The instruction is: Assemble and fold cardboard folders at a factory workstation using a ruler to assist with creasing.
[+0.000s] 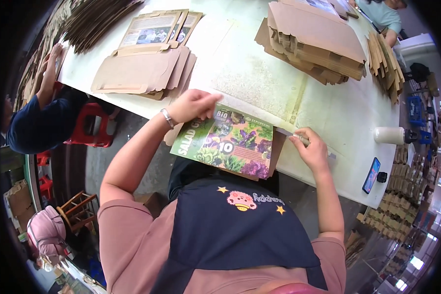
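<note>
At the far left another person in a dark blue sleeve (36, 125) reaches up to the counter's (259, 68) left end, beside a red stool (90, 125). The near edge of the white counter runs slantwise from upper left down to lower right, and the stretch of it between the stacks lies bare.

On it at upper left is a loose pile of flat brown carton blanks (142, 71) with printed blanks (154, 28) above them. The left hand (193, 104) rests with its fingers pressed together on the upper left corner of the printed carton (228, 142), pinning it down just at the counter's near edge.

That carton is a flat, glossy sheet, green at its left end, printed with leafy greens and purple plants, with brown board showing along its right side. Its long axis runs from upper left to lower right, roughly along the counter's edge, and most of it overhangs that edge toward the person's lap.

The right hand (311, 149), just off the carton's right end, has its fingers curled, pinching a small slim grey object (303, 140) against the counter.

Further right stand a white roll (389, 135) and a phone (371, 175) near the edge; at upper right is a taller stack of brown blanks (316, 41).
</note>
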Tool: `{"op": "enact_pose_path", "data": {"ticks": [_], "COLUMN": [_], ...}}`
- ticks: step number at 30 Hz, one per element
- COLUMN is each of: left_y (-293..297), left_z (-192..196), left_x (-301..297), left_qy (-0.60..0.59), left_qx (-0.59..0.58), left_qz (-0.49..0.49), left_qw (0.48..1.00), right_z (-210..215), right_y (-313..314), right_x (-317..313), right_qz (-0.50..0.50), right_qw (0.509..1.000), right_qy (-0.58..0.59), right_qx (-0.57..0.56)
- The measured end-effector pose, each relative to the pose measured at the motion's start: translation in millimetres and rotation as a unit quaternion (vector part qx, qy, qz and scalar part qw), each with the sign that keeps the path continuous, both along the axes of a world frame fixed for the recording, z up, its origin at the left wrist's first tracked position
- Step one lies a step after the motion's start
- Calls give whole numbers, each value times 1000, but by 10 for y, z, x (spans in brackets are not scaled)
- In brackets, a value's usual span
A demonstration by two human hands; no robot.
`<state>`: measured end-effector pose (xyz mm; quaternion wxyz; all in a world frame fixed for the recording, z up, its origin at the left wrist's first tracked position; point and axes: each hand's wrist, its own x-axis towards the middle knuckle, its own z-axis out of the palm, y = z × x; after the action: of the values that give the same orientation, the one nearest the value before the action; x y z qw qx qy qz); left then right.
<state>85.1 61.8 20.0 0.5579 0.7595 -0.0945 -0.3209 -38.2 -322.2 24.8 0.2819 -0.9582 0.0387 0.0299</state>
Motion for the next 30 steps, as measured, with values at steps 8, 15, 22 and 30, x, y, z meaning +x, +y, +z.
{"op": "enact_pose_path", "data": {"ticks": [8, 15, 22, 30], "left_y": [-945, -1263, -1211, -326], "left_z": [-208, -500, -436, 956], "left_x": [104, 55, 59, -287], "left_qy": [-457, -467, -505, -520], "left_qx": [245, 331, 251, -95], "left_qz": [-121, -130, -98, 66], "left_qw": [846, 810, 820, 846], "right_z": [-265, -298, -340, -218], "right_y": [-39, 54, 31, -162], "right_x": [-82, -96, -102, -247], "right_qz": [15, 35, 37, -43], "right_qw": [992, 975, 967, 982], "right_qy": [-120, -204, -232, -183], "right_qx": [-37, -81, -103, -20]}}
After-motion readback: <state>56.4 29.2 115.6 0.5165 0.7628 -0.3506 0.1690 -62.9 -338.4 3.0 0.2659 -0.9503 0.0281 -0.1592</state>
